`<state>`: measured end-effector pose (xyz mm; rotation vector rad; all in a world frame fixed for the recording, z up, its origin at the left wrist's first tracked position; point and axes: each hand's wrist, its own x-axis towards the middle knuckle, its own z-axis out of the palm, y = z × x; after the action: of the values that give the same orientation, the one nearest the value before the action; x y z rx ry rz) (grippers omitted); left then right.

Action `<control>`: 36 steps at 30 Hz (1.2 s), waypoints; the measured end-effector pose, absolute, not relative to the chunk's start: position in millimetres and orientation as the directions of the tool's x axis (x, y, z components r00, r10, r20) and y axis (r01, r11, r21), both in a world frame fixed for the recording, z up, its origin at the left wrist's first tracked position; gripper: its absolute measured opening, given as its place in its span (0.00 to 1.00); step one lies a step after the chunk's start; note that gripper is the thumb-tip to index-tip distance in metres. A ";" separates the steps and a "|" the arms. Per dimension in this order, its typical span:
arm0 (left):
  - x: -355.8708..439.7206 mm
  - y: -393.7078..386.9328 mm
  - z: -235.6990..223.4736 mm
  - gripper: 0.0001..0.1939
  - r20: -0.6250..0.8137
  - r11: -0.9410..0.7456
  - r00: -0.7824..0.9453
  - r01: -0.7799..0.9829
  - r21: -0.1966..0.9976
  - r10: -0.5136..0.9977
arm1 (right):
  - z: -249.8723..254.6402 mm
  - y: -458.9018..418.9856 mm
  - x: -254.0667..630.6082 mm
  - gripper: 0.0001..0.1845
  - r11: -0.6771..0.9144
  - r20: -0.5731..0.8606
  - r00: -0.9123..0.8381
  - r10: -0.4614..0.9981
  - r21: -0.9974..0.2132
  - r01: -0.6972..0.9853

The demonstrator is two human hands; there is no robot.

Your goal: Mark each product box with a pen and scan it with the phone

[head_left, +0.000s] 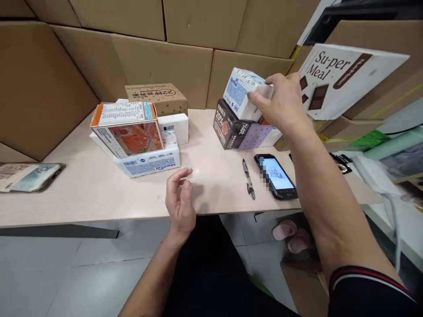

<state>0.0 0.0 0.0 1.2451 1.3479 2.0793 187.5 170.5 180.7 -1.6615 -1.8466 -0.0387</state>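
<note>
My right hand [283, 103] grips a white and blue carton [242, 93], tilted, on top of a dark carton marked 20% [228, 129] and a pale purple box [256, 134]. My left hand [180, 200] hovers over the near edge of the beige table [82, 193], fingers loosely curled and apart, holding nothing. To the left stands an orange and white box [127, 128] resting on a flat white and blue box [150, 161], with a small white box [174, 126] behind.
A pen [248, 179] and a phone with a lit screen [276, 176] lie right of centre. A brown cardboard box [157, 97] sits at the back. Large cartons form the wall behind. A "Su-per Meal" box [340, 77] stands at the right. Banknotes [28, 176] lie far left.
</note>
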 end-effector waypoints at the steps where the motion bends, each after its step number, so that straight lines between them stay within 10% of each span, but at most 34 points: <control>1: 0.2 -0.1 0.3 0.13 0.473 -0.473 -0.544 0.152 0.868 0.693 | 181.4 168.2 190.4 0.33 0.213 0.496 -0.001 0.868 -0.371 0.904; 11: 1.7 -1.6 1.7 0.13 0.471 -0.469 -0.544 0.156 0.870 0.694 | 121.0 51.5 181.6 0.16 0.597 0.778 -0.104 0.620 -0.381 0.706; 20: 1.2 -4.9 1.8 0.13 0.506 -0.466 -0.517 0.217 0.858 0.691 | 10.8 18.5 143.1 0.10 0.479 0.453 -0.176 0.874 -0.745 0.463; 26: -6.9 -5.4 5.9 0.16 0.759 -0.582 -0.443 0.487 0.651 0.477 | 11.3 21.7 144.0 0.13 0.460 0.403 -0.225 0.887 -0.732 0.502; 30: -37.7 -1.8 38.4 0.28 0.878 -0.411 -0.432 0.776 0.478 0.205 | 13.0 20.6 142.8 0.13 0.468 0.410 -0.230 0.883 -0.720 0.513; 36: -71.9 20.4 88.7 0.39 0.838 -0.100 -0.409 0.877 0.471 0.361 | 15.3 20.3 142.6 0.12 0.443 0.384 -0.222 0.896 -0.751 0.489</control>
<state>-71.9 20.4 88.7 1.8248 2.3358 2.0607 142.6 20.3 15.3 -1.1735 -1.8652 0.6180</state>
